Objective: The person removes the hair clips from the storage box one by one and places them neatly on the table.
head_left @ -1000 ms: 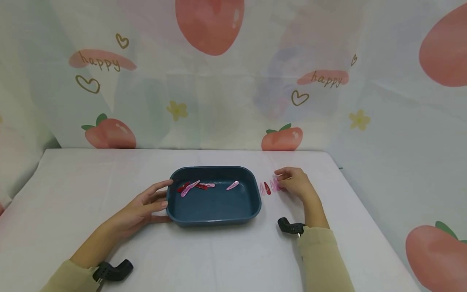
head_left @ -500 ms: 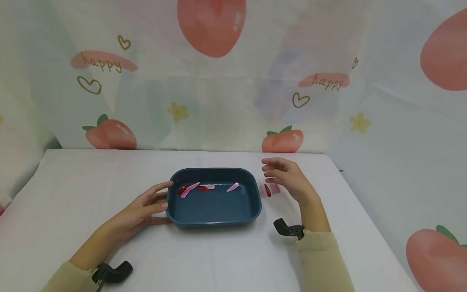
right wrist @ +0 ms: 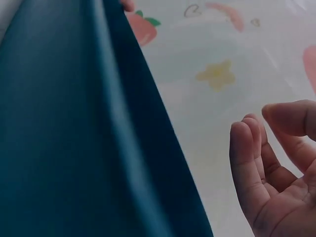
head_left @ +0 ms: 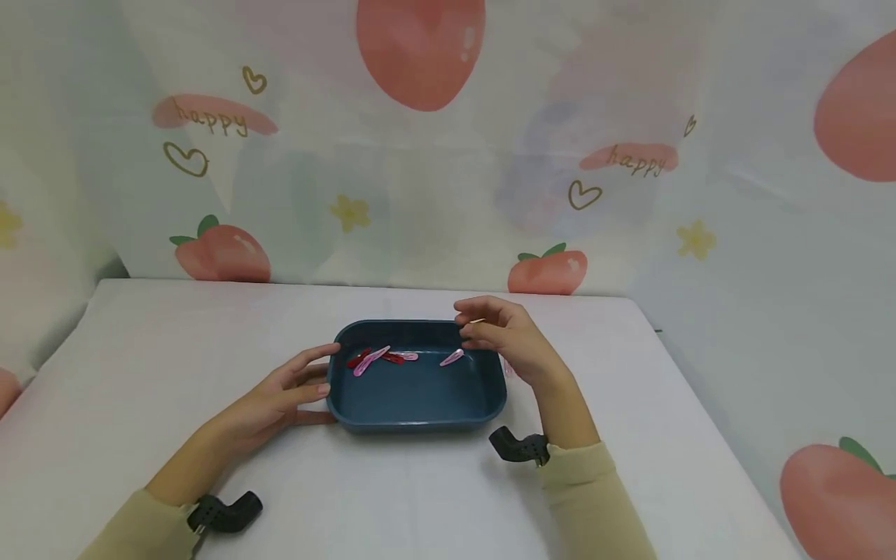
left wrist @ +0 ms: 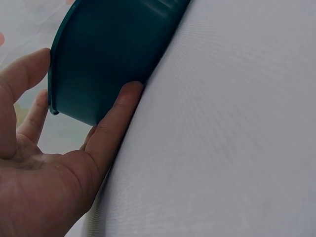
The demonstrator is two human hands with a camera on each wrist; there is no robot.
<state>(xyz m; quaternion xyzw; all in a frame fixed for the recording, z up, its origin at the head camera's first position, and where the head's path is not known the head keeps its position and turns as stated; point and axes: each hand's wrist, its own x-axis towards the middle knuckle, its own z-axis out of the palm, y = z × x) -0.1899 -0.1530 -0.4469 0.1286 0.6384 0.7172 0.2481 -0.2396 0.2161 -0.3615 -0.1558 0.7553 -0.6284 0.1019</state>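
My left hand [head_left: 276,397] rests against the left end of a dark blue rectangular tray [head_left: 413,398]. Its fingers are spread on the rim and low on the outer wall, as the left wrist view shows. Inside the tray lie several snap hair clips, red and pink; a single pink hair clip [head_left: 452,357] lies apart near the right end. Over the tray's back right corner hovers my right hand [head_left: 514,338], its fingers bent loosely. No clip can be made out at its fingertips. Beside the tray's right wall, a pink clip [head_left: 509,369] on the table is partly covered by that hand.
A white cloth covers the table [head_left: 420,498]. Behind it hangs a printed curtain [head_left: 434,194] with peaches, hearts and flowers. Each wrist carries a black camera mount, the left mount [head_left: 224,513] close above the cloth.
My right hand has lifted from the clips right of the tray and moved left over the tray's corner. The left hand stays at the tray; the head view has shifted slightly.
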